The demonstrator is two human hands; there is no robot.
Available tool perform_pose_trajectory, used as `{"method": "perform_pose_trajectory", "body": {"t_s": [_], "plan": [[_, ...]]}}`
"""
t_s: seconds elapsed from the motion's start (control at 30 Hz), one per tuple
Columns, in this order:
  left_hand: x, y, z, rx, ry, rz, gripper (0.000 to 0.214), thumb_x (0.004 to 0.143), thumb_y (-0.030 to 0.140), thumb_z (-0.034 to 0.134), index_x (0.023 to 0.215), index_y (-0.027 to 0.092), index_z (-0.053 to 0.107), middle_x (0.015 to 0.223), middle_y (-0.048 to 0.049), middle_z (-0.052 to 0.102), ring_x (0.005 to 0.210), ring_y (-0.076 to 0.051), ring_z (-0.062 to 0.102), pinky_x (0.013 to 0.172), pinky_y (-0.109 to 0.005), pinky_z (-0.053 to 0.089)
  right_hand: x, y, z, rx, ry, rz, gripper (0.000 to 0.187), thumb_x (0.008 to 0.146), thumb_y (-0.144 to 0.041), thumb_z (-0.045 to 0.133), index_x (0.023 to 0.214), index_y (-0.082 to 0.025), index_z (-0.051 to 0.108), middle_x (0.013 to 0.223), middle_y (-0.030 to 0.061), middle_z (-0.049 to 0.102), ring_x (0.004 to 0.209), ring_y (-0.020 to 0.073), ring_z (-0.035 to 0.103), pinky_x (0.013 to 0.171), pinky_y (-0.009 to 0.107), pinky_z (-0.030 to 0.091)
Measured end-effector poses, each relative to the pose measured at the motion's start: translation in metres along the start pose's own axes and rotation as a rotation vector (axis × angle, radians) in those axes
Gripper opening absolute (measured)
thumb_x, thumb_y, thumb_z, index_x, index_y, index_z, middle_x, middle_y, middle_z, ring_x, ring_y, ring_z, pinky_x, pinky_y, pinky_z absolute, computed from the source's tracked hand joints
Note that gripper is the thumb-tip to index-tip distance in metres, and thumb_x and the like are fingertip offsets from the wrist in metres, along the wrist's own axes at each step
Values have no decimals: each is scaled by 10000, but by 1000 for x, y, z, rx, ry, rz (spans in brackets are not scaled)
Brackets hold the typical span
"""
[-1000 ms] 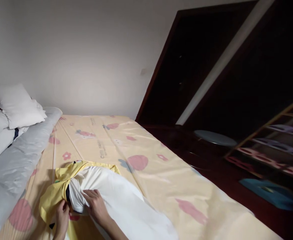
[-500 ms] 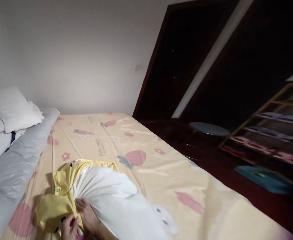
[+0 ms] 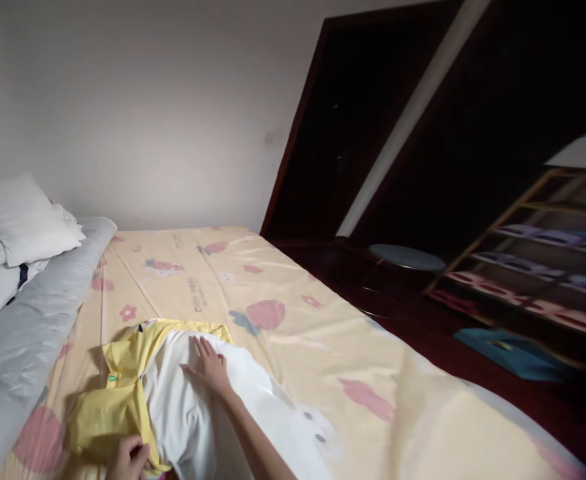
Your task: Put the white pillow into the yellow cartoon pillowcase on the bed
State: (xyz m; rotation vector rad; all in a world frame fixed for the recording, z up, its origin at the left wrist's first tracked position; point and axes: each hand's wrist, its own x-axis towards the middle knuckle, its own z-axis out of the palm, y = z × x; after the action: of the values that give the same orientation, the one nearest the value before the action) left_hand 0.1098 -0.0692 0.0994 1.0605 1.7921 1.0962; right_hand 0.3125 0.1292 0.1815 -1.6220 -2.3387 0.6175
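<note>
A white pillow (image 3: 187, 407) lies on the bed, partly inside a yellow pillowcase (image 3: 110, 410) with small cartoon prints. My right hand (image 3: 209, 365) rests flat on top of the white pillow, fingers spread and open. My left hand (image 3: 129, 458) is at the bottom edge of the view, fingers curled on the yellow pillowcase's open edge beside the pillow. The pillow's far end is covered by the yellow fabric.
The bed carries a pale yellow sheet (image 3: 283, 320) printed with pink strawberries. A grey rolled quilt (image 3: 27, 340) and white pillows (image 3: 20, 217) lie along the left. To the right are a dark floor, a round stool (image 3: 405, 257), a wooden shelf (image 3: 537, 267) and a dark wardrobe.
My right hand has left the pillowcase's opening and moved up onto the white pillow, laying flat. My left hand stayed low on the yellow fabric. The camera shifted slightly to the right.
</note>
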Motion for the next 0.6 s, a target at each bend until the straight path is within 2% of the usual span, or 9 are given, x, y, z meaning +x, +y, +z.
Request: {"method": "perform_pose_trajectory", "body": {"t_s": [0.07,0.17,0.23,0.3,0.33,0.43,0.5,0.6], "plan": [[14,16,-8,89,116,109,597,714,815,448,591,231,466,513,33,501,503,-148,524,552,-266,433,2,2,16,-26,-28,33,705,867,-498,511,1481,-180,373,1460,192,485,1341,346,441,1076,550,284],[47,48,-16,263,258,330,370,870,560,435,774,229,569,689,-14,619,684,-186,620,686,-281,492,-11,-1,29,-19,-32,-63,663,887,-492,483,1463,-171,405,1340,161,603,1229,310,545,1052,488,318],[73,67,-13,458,247,431,309,895,393,418,1040,209,619,999,-98,695,963,-234,656,856,-324,497,-26,-1,30,-11,-11,-150,681,878,-514,493,1464,-178,408,1317,155,617,1195,306,558,1042,472,323],[97,80,-2,667,194,456,409,890,303,417,1253,184,564,1278,-145,623,1213,-264,565,1001,-363,437,-42,4,30,9,-9,-226,723,868,-565,492,1479,-193,388,1332,163,603,1203,321,546,1033,481,329],[107,83,5,739,164,443,432,892,283,416,1288,174,549,1328,-153,596,1259,-270,534,1028,-371,418,-49,9,29,20,-18,-251,745,865,-593,484,1490,-202,371,1354,165,587,1232,331,526,1037,490,326],[128,85,25,807,104,402,394,920,243,382,1231,134,597,1210,-173,664,1161,-266,603,960,-354,452,-59,26,27,65,-64,-284,804,844,-648,489,1507,-220,336,1422,156,536,1318,341,461,1068,501,306],[133,83,33,805,78,384,365,929,218,366,1153,137,643,1061,-160,720,1022,-250,668,863,-326,483,-52,36,20,90,-76,-264,773,847,-621,500,1498,-229,355,1429,146,534,1313,324,476,1076,494,308],[132,83,35,794,73,376,356,953,258,361,1096,178,677,961,-139,748,930,-239,699,804,-305,483,-24,37,5,51,58,-106,693,882,-543,468,1495,-243,349,1466,140,491,1345,306,446,1086,510,295]]}}
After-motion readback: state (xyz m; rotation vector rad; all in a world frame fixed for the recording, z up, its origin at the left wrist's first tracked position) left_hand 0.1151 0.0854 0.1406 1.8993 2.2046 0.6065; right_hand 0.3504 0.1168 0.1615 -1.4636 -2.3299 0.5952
